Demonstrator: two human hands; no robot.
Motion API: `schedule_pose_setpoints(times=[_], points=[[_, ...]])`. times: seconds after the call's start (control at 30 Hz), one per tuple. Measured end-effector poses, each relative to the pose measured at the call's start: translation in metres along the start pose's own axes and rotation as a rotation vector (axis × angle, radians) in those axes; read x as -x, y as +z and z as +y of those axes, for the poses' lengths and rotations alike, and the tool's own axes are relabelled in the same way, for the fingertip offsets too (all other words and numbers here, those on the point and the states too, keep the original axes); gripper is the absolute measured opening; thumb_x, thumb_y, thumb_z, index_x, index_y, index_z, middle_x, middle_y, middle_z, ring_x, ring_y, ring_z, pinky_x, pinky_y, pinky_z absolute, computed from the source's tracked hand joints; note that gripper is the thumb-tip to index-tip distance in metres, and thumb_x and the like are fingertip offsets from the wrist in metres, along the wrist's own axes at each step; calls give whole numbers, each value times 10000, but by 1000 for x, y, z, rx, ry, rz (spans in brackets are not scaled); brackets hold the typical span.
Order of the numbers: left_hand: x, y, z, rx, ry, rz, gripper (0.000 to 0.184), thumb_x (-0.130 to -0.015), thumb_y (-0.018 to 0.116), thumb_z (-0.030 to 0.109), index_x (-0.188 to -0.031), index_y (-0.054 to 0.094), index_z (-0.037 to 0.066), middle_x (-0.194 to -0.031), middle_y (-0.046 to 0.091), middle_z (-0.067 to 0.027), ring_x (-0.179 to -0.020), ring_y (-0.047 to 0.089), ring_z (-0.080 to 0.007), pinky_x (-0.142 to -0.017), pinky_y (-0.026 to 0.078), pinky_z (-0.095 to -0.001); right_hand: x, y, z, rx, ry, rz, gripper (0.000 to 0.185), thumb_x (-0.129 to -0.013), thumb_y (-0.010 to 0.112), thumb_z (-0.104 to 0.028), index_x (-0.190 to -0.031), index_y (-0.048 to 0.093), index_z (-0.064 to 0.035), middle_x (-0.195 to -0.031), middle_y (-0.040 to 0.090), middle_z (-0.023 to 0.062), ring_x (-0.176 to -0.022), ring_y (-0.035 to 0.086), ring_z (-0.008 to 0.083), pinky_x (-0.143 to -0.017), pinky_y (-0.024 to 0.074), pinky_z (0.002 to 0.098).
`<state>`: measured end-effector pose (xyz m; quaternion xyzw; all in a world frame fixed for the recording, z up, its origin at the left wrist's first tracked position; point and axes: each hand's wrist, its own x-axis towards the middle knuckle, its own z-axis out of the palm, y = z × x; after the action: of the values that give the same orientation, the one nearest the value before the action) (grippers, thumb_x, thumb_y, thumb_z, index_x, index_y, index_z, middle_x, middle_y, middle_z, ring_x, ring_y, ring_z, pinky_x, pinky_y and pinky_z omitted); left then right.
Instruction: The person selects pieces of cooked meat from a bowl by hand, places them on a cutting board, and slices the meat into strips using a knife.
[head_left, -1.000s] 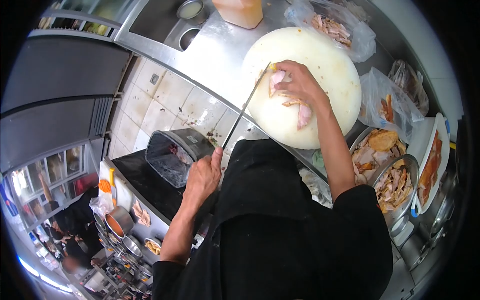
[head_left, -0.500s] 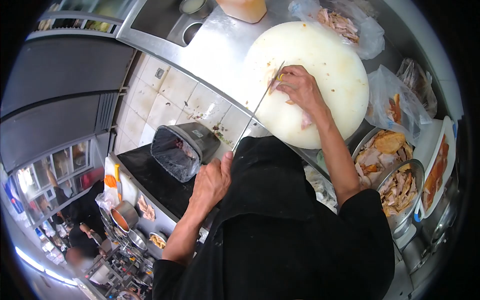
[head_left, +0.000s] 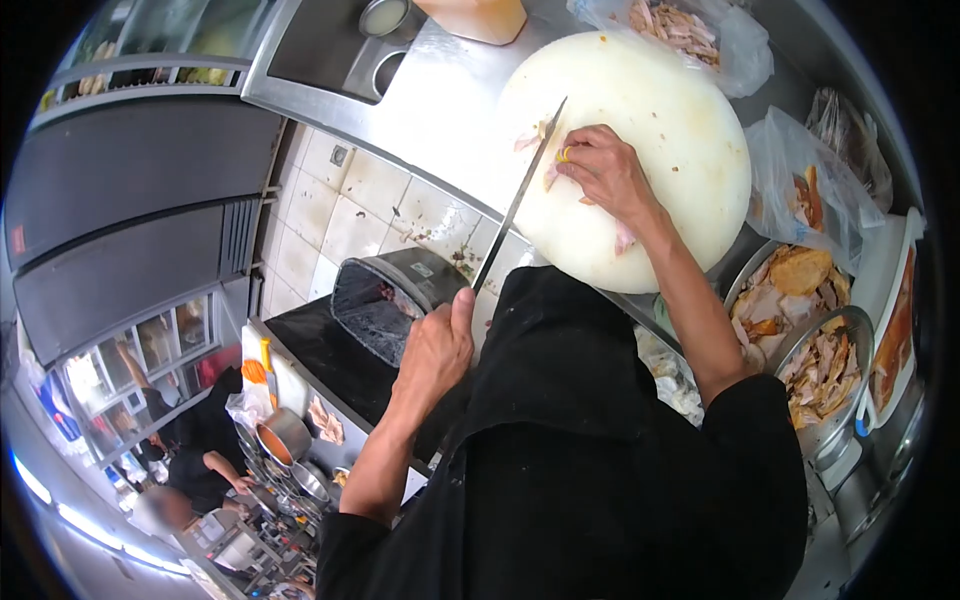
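My left hand (head_left: 436,345) is wrapped round the handle of a long knife (head_left: 519,192), thumb along the top. The blade slants up across the near edge of a round white cutting board (head_left: 690,120). My right hand (head_left: 607,172) has its fingers closed on a small piece of pale meat (head_left: 551,176), right beside the blade. On the blade's other side lies a thin slice of meat (head_left: 527,140). Another pinkish scrap (head_left: 624,238) sits on the board under my right wrist. My fingertips partly hide the held piece.
Right of the board are a plastic bag with meat (head_left: 808,200), a bowl of meat pieces (head_left: 795,275) and a glass bowl of shredded meat (head_left: 822,375). Another bag of strips (head_left: 675,30) lies behind. A lined bin (head_left: 375,310) stands below the counter. A co-worker (head_left: 205,475) is far left.
The knife blade has tilted and shows more of its flat side. A slice now shows left of it, apart from the held meat. The whole view has shifted slightly.
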<state>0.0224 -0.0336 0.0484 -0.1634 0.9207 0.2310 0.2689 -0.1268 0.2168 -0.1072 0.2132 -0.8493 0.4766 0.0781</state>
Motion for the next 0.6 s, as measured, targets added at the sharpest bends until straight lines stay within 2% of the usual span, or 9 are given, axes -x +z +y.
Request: schedule_pose_setpoints(times=[0.23, 0.3, 0.37, 0.47, 0.6], points=[[21, 2, -13, -104, -41, -94, 665, -1068, 360, 454, -858, 669, -95, -874, 618, -400, -939, 599, -568, -844, 460, -598, 0, 6, 2, 7, -41, 22, 127, -780, 761, -59, -896, 754, -8, -989, 689, 145, -958, 650, 300, -837, 540, 384], [13, 13, -13, -100, -37, -115, 664, -1068, 359, 450, -852, 670, -96, -869, 620, -398, -942, 601, -565, -848, 461, -595, 4, 7, 3, -7, 18, 26, 126, -786, 756, -58, -900, 755, -5, -1002, 696, 145, -962, 653, 301, -840, 545, 388], [-14, 24, -1, -60, -4, -97, 668, -1068, 358, 450, -844, 670, -97, -869, 620, -400, -951, 601, -562, -854, 460, -593, 2, 7, 3, -3, 33, 18, 128, -790, 753, -54, -907, 757, -4, -1020, 702, 144, -971, 657, 299, -844, 551, 391], [-25, 4, 18, 13, -22, -75, 679, -1064, 363, 467, -862, 677, -101, -883, 617, -407, -973, 603, -555, -864, 458, -585, 1, 5, 5, 23, 37, 4, 135, -798, 749, -50, -925, 764, -5, -1045, 708, 139, -990, 664, 291, -853, 561, 387], [-6, 0, 0, -13, -17, -38, 717, -1051, 367, 528, -887, 689, -91, -888, 636, -387, -993, 594, -572, -921, 454, -570, 7, 3, -2, 22, 95, 8, 121, -841, 705, -45, -935, 770, -6, -1054, 713, 131, -1009, 672, 278, -874, 565, 363]])
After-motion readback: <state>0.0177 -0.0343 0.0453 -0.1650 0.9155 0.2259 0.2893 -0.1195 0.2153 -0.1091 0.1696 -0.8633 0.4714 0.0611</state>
